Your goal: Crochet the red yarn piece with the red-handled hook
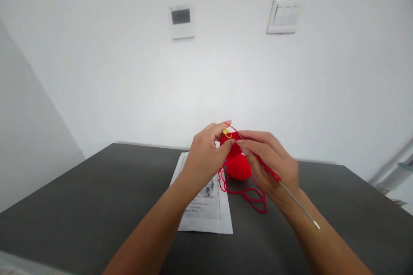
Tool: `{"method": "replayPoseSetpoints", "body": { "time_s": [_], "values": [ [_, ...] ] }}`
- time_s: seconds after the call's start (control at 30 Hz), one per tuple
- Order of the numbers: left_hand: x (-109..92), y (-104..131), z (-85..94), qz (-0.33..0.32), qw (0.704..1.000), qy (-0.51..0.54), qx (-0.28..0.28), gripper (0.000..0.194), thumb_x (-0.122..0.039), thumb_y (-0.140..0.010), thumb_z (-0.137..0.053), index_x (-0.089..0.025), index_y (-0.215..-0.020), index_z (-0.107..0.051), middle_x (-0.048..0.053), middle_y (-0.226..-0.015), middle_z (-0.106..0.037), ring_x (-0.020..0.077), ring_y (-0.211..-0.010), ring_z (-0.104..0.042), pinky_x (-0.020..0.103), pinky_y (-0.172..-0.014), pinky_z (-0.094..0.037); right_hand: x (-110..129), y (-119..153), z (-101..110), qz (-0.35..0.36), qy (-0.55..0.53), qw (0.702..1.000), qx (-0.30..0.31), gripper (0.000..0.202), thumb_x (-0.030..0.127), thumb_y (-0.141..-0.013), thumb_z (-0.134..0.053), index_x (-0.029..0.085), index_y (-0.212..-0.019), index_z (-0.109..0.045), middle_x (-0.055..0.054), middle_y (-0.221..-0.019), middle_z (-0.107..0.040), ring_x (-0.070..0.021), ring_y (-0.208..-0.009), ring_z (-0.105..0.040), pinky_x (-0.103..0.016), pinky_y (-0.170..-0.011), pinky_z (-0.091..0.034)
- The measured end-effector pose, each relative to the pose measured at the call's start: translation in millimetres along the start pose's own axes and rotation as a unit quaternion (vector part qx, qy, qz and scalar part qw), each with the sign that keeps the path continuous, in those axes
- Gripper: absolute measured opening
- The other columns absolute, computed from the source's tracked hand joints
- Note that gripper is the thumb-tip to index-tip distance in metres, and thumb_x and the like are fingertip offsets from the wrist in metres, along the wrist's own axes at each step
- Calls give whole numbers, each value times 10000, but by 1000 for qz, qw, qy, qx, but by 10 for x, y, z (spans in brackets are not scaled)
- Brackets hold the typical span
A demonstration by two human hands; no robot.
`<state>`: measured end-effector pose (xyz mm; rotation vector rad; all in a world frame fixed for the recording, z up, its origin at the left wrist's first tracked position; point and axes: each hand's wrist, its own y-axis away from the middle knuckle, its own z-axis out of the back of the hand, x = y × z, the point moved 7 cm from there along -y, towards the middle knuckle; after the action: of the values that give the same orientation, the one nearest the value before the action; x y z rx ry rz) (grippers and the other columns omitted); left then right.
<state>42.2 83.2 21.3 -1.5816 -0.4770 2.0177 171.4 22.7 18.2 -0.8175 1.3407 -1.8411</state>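
My left hand (209, 148) pinches a small piece of red crochet work (226, 142), with a strand of red yarn running over its raised index finger. A yellow stitch marker (228, 133) is clipped to the piece. In my right hand (272, 159) is a crochet hook (298, 203) with a red grip and a metal shaft, its back end pointing down to the right. The hook's front tip meets the work, where fingers partly hide it. Behind and below both hands lies a red ball of yarn (239, 167), and its loose loops (254, 197) trail on the table.
A printed paper sheet (206, 223) lies on the dark table (135, 189), partly under my left forearm. On the white wall behind are a thermostat panel (182, 21) and a light switch (286, 15). A greyish object (398, 176) stands at the right edge.
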Motion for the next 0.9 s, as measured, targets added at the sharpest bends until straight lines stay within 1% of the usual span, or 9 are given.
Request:
{"method": "replayPoseSetpoints", "body": {
  "time_s": [0.07, 0.13, 0.23, 0.33, 0.4, 0.47, 0.63, 0.77, 0.9],
  "values": [
    [100, -7, -69, 54, 991, 116, 46, 349, -232, -723, -685, -184, -1069, -685, 75, -1029, -700, 209, -970, -614, 349, -884, -471, 17, 47, 0, 17, -3, 999, -45, 288, 80, -824, -596, 261, -1033, -679, -76, -1096, -663, -208, -952, -650, -363, -779, -562],
    [168, -8, -143, 102, 961, 231, 112, 367, -248, -683, -731, -157, -1036, -696, 83, -978, -716, 210, -939, -635, 351, -865, -479, 20, 64, 8, 8, -12, 998, -62, 292, 73, -820, -600, 272, -1017, -684, -69, -1085, -663, -204, -950, -648, -362, -772, -562],
    [197, -2, -190, 146, 912, 325, 201, 360, -216, -639, -764, -137, -987, -715, 87, -894, -730, 188, -843, -659, 323, -819, -486, -24, 20, 9, -63, -53, 996, -33, 231, 105, -852, -571, 259, -974, -692, -62, -1032, -678, -208, -966, -647, -384, -821, -551],
    [212, 7, -185, 172, 891, 335, 254, 378, -191, -619, -775, -126, -987, -719, 90, -850, -735, 184, -797, -667, 298, -771, -492, -54, -48, 2, -113, -115, 987, 16, 181, 146, -873, -554, 244, -915, -701, -52, -946, -705, -202, -918, -664, -372, -812, -556],
    [225, 2, -169, 175, 895, 319, 259, 384, -202, -618, -780, -126, -990, -718, 90, -852, -736, 197, -819, -670, 298, -765, -495, -67, -75, 1, -126, -132, 982, 37, 165, 162, -873, -560, 237, -896, -705, -51, -916, -718, -199, -881, -674, -355, -785, -563],
    [232, -5, -155, 167, 908, 292, 249, 387, -222, -612, -791, -133, -981, -719, 85, -867, -736, 204, -839, -668, 304, -775, -498, -68, -83, -2, -125, -127, 983, 48, 161, 173, -872, -565, 235, -899, -711, -54, -918, -726, -200, -870, -680, -353, -780, -567],
    [222, -15, -127, 141, 935, 243, 216, 352, -279, -634, -788, -143, -950, -718, 71, -879, -732, 188, -833, -666, 313, -803, -498, 26, -89, -36, -77, -91, 989, 83, 196, 170, -878, -549, 245, -948, -716, -60, -982, -726, -203, -920, -678, -357, -799, -569],
    [232, -21, -82, 140, 941, 241, 193, 306, -268, -645, -782, -146, -918, -719, 67, -871, -732, 170, -798, -663, 303, -782, -501, 106, -122, 14, -26, -67, 993, 92, 235, 126, -869, -545, 247, -993, -703, -63, -1011, -720, -203, -934, -669, -360, -797, -567],
    [240, -10, -39, 146, 939, 238, 202, 282, -225, -638, -783, -155, -906, -726, 50, -819, -729, 142, -731, -650, 272, -733, -497, 185, -147, 71, 13, -56, 993, 98, 255, 105, -853, -566, 245, -1027, -689, -74, -1016, -719, -207, -918, -670, -362, -772, -567]
  ]
}}
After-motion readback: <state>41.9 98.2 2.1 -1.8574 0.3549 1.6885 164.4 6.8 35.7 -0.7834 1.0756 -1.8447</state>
